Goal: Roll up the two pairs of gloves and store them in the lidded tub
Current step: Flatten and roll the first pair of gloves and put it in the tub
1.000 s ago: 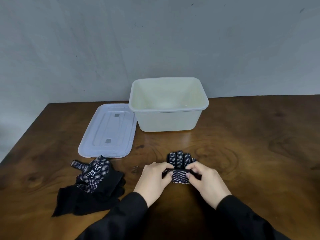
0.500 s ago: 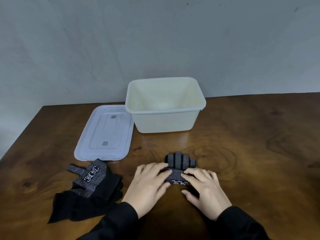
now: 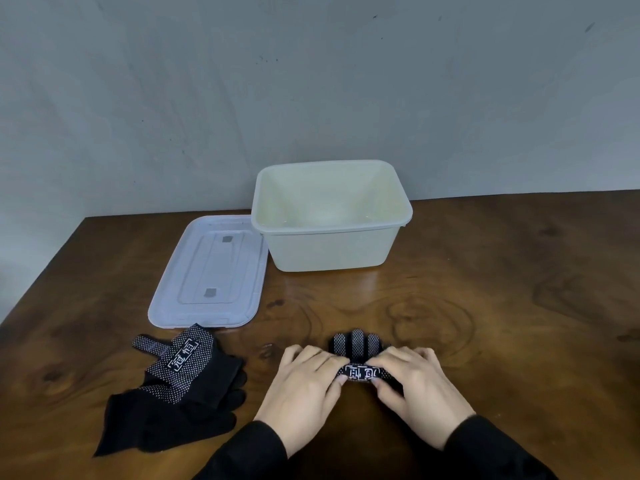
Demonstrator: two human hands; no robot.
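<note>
A black pair of gloves with white dots (image 3: 356,344) lies on the wooden table in front of me, partly rolled from the cuff end; its fingertips still stick out toward the tub. My left hand (image 3: 304,386) and my right hand (image 3: 415,386) both grip the roll, fingers curled over it, with a white label showing between them. The second glove pair (image 3: 180,386) lies flat and unrolled to the left. The cream tub (image 3: 332,251) stands open and holds nothing behind the roll. Its translucent lid (image 3: 211,275) lies flat to the tub's left.
The brown wooden table (image 3: 502,323) reaches a grey wall at the back. Its left edge runs diagonally close to the lid and the unrolled gloves. Black sleeves cover both my forearms at the bottom of the view.
The roll has advanced toward the fingertips, so less of the glove fingers shows. My fingers, flat on the glove half a second ago, now curl around the roll.
</note>
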